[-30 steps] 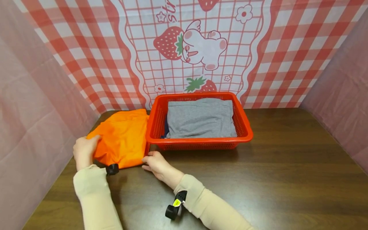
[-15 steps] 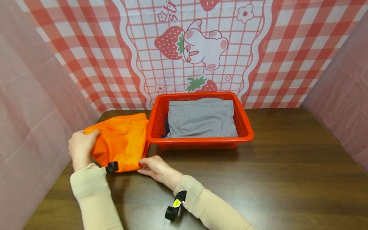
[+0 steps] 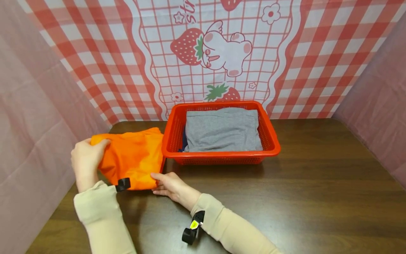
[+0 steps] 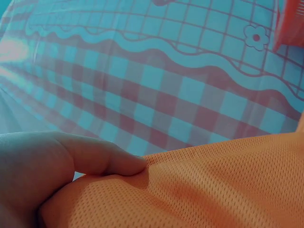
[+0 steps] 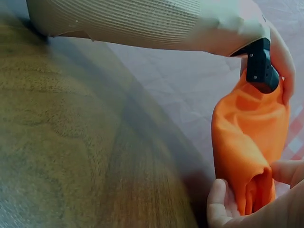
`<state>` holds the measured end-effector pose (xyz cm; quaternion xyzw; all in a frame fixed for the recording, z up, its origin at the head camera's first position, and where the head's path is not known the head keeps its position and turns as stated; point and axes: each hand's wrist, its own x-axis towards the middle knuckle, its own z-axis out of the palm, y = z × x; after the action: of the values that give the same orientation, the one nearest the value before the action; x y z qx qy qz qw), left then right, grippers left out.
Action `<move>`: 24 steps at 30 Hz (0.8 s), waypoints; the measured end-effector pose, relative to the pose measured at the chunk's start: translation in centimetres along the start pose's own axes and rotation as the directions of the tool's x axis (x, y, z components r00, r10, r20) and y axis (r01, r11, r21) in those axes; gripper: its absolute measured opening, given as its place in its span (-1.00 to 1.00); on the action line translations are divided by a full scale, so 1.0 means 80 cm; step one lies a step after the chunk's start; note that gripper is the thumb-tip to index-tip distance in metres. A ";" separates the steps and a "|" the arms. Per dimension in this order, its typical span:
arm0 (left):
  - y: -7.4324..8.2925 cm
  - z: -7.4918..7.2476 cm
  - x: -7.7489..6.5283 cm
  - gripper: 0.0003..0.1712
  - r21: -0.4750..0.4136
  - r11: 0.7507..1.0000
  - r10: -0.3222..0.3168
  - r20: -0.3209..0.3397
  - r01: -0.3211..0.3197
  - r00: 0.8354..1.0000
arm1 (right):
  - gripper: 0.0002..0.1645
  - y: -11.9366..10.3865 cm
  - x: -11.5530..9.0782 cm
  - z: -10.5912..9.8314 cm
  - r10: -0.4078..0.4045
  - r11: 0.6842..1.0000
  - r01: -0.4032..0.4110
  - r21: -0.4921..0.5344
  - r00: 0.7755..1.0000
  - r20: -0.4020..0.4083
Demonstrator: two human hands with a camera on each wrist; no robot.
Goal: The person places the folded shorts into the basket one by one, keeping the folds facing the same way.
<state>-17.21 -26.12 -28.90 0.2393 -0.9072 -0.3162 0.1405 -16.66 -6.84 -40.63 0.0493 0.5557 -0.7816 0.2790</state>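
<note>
A folded orange mesh garment (image 3: 133, 151) lies at the left of the table, beside the basket, its left side raised. My left hand (image 3: 85, 163) grips that left edge; in the left wrist view the thumb (image 4: 109, 159) presses on top of the mesh fabric (image 4: 204, 185). At the near right corner, my right hand (image 3: 172, 185) pinches the garment, thumb above and fingers below. The right wrist view shows the rolled layers of the orange garment (image 5: 244, 137) between the thumb and fingers of the right hand (image 5: 280, 211). The left hand's fingers behind the cloth are hidden.
A red plastic basket (image 3: 219, 154) stands at the back middle, close to the orange garment. Inside lies a folded grey garment (image 3: 222, 130), with a bit of dark blue cloth (image 3: 184, 141) at its left. A checked curtain (image 3: 317, 70) hangs behind the wooden table (image 3: 317, 183).
The left hand has moved left and lifted its edge of the orange garment. My right hand has shifted left and nearer, taking hold of the corner. The garment's far edge has come nearer.
</note>
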 end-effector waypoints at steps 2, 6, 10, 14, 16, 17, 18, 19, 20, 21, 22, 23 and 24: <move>0.003 -0.003 -0.003 -0.40 -0.007 1.000 -0.003 -0.018 0.003 1.000 | -0.85 0.000 0.000 0.000 0.000 1.000 0.000 -0.005 1.000 -0.001; 0.008 -0.008 -0.006 -0.42 -0.048 0.999 -0.021 -0.070 0.018 0.997 | -0.89 -0.001 -0.002 0.002 -0.007 1.000 0.007 -0.014 1.000 0.003; 0.011 -0.010 -0.009 -0.43 -0.082 0.996 -0.033 -0.116 0.023 0.993 | -0.94 -0.003 -0.005 0.005 -0.031 1.000 0.031 0.001 0.999 0.004; 0.012 -0.010 -0.011 -0.44 -0.095 0.995 -0.029 -0.139 0.016 0.990 | -0.95 -0.006 -0.007 0.007 -0.035 0.998 0.034 0.055 0.999 0.017; 0.012 -0.011 -0.013 -0.45 -0.106 0.994 -0.028 -0.156 0.012 0.987 | -0.96 -0.007 -0.007 0.008 -0.033 0.996 0.030 0.084 0.999 0.038; 0.013 -0.011 -0.013 -0.45 -0.110 0.994 -0.027 -0.165 0.009 0.986 | -0.90 -0.008 -0.007 0.009 -0.030 0.995 0.025 0.098 0.998 0.051; 0.013 -0.012 -0.014 -0.46 -0.117 0.993 -0.029 -0.173 0.009 0.985 | -0.84 -0.008 -0.007 0.009 -0.030 0.994 0.022 0.111 0.997 0.064; 0.013 -0.012 -0.015 -0.46 -0.121 0.993 -0.026 -0.184 0.004 0.983 | -0.77 -0.008 -0.006 0.010 -0.031 0.992 0.022 0.121 0.997 0.073; 0.014 -0.013 -0.016 -0.47 -0.125 0.992 -0.025 -0.192 0.001 0.981 | -0.72 -0.009 -0.006 0.010 -0.034 0.991 0.024 0.128 0.996 0.080; 0.015 -0.013 -0.017 -0.47 -0.129 0.992 -0.025 -0.200 -0.001 0.979 | -0.67 -0.009 -0.006 0.010 -0.040 0.990 0.028 0.135 0.995 0.087; 0.016 -0.014 -0.018 -0.48 -0.133 0.991 -0.025 -0.211 -0.003 0.977 | -0.64 -0.009 -0.006 0.010 -0.045 0.989 0.031 0.142 0.995 0.093; 0.016 -0.014 -0.019 -0.48 -0.138 0.990 -0.026 -0.218 -0.004 0.976 | -0.63 -0.010 -0.006 0.011 -0.051 0.987 0.036 0.154 0.995 0.091; 0.017 -0.015 -0.019 -0.48 -0.142 0.990 -0.027 -0.226 -0.005 0.974 | -0.63 -0.010 -0.007 0.011 -0.058 0.986 0.042 0.164 0.994 0.092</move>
<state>-15.91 -24.98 -27.30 0.2685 -0.8591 -0.3509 0.2582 -16.41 -7.25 -39.38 0.0201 0.4776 -0.8322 0.2809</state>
